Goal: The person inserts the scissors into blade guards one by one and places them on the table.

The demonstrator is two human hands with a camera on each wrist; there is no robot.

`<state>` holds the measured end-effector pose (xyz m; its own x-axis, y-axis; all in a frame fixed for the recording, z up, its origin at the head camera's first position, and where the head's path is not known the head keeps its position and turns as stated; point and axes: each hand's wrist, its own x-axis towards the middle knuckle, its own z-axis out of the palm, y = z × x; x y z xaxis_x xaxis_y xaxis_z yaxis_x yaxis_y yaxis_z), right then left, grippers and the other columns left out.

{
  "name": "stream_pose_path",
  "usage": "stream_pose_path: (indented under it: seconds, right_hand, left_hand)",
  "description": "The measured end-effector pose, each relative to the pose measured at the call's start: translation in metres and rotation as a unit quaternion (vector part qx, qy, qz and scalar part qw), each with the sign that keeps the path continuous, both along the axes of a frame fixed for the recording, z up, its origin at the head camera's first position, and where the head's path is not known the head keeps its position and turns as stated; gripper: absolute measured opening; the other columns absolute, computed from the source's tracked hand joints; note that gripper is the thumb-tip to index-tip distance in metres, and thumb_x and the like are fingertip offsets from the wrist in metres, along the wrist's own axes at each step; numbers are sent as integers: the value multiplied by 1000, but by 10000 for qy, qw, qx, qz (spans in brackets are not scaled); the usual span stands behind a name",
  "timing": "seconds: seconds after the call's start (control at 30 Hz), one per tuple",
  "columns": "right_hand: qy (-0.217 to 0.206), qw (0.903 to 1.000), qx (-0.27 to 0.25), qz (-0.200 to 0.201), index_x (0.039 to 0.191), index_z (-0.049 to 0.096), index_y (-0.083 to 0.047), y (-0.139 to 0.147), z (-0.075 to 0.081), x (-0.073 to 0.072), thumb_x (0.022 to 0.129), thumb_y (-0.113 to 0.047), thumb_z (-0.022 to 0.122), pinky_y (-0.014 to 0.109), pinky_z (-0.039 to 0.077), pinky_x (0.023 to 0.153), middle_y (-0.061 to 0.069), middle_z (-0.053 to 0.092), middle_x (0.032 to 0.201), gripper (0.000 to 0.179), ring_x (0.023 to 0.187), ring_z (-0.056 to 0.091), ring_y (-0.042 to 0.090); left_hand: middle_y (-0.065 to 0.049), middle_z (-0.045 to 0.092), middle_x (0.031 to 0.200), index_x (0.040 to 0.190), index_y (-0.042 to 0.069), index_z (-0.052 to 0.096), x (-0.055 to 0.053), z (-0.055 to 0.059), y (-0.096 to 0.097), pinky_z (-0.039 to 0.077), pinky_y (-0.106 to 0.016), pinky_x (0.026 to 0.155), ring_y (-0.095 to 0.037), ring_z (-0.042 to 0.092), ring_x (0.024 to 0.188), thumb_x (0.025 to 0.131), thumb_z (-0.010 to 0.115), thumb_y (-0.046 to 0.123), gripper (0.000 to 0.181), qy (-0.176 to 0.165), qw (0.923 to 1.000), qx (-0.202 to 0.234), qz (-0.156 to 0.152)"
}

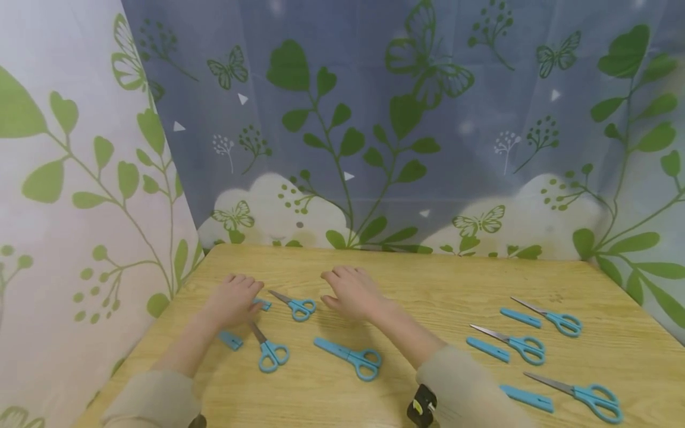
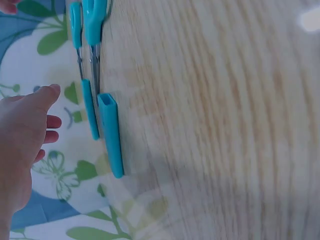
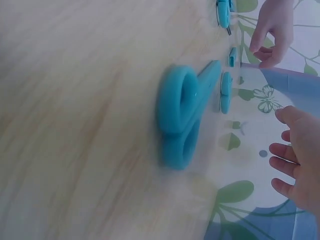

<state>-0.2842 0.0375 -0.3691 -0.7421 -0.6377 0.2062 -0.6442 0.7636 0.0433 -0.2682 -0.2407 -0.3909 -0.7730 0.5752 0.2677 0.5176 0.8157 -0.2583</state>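
My left hand (image 1: 233,302) hovers over the left of the table, fingers loosely bent and holding nothing. Under and beside it lie two light-blue blade covers, the nearer cover (image 1: 231,340) and the farther cover (image 1: 263,304), the latter partly hidden by the hand. Bare-bladed scissors (image 1: 273,354) with blue handles lie nearer me, their tips by the hand; other uncovered scissors (image 1: 301,308) lie between both hands. My right hand (image 1: 353,292), also holding nothing, reaches over the middle with relaxed fingers. Below it, scissors (image 1: 363,362) rest with the blades inside a blue cover (image 3: 207,82).
On the right lie three uncovered scissors, the far scissors (image 1: 564,323), middle scissors (image 1: 527,348) and near scissors (image 1: 596,401), each with a blue cover (image 1: 527,398) alongside. A patterned cloth (image 1: 364,148) hangs behind the wooden table (image 1: 428,285), and continues along the left side.
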Motion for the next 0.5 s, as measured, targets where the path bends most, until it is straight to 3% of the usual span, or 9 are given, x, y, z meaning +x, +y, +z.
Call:
stream_pose_path:
  seconds: [0.27, 0.5]
  right_hand:
    - [-493, 9987, -9, -130, 132, 48, -12, -24, -7, -12, 90, -38, 57, 44, 37, 99, 6, 52, 126, 51, 119, 46, 25]
    - [-625, 9979, 5, -176, 131, 50, -14, -39, -6, -19, 90, -37, 57, 42, 37, 97, 4, 52, 126, 48, 117, 47, 23]
  left_hand:
    - [-14, 62, 99, 107, -1, 60, -8, -4, -11, 44, -48, 88, -33, 58, 98, 84, 66, 25, 35, -165, 9997, -54, 194]
    - [-15, 62, 102, 108, 0, 60, -13, -7, -16, 44, -49, 89, -34, 56, 100, 84, 65, 27, 37, -358, 9984, -142, 419]
